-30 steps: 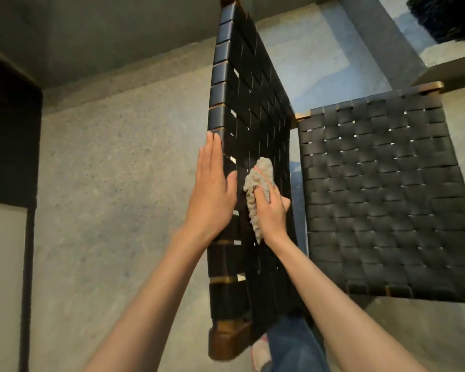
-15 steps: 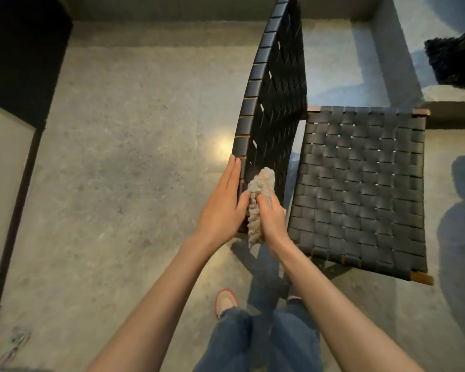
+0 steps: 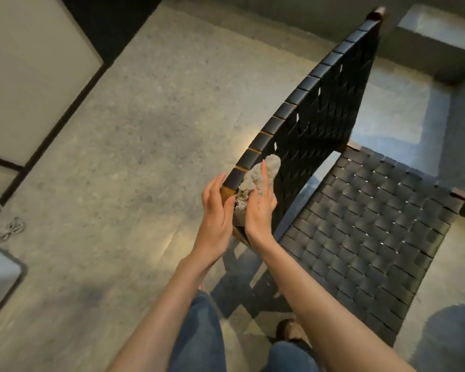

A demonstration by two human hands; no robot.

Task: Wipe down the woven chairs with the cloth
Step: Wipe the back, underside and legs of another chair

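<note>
The right hand point(image 3: 261, 208) lies flat on the cloth point(image 3: 273, 164), back to the camera, its fingers point(image 3: 263, 174) straight and together. It presses the cloth against the inner face of the backrest point(image 3: 320, 111) rather than gripping it (the thumb is hidden, so I cannot tell whether it hooks under the fabric). The left hand point(image 3: 215, 210) is also open, with straight fingers flat against the outer edge of the backrest. Its thumb touches the bunched lower end of the cloth, just beside the wooden frame point(image 3: 227, 194) at the near corner. The two hands face each other with the edge of the backrest between them.

The cloth is a pale beige, nubbly rag, crumpled into a long wad. It sits at the near end of the backrest, with its far end poking out past the right fingertips and its near end spilling out by the wrist.

The woven chair point(image 3: 333, 162) is made of dark straps in a basket weave – the backrest stands upright and curves away, and the seat point(image 3: 373, 232) spreads out to the right. It stands on a grey speckled floor point(image 3: 118, 157). A coiled cable point(image 3: 11, 230) lies well off to the left. Blue jeans point(image 3: 199, 334) and a brown shoe point(image 3: 290, 330) show at the bottom.
</note>
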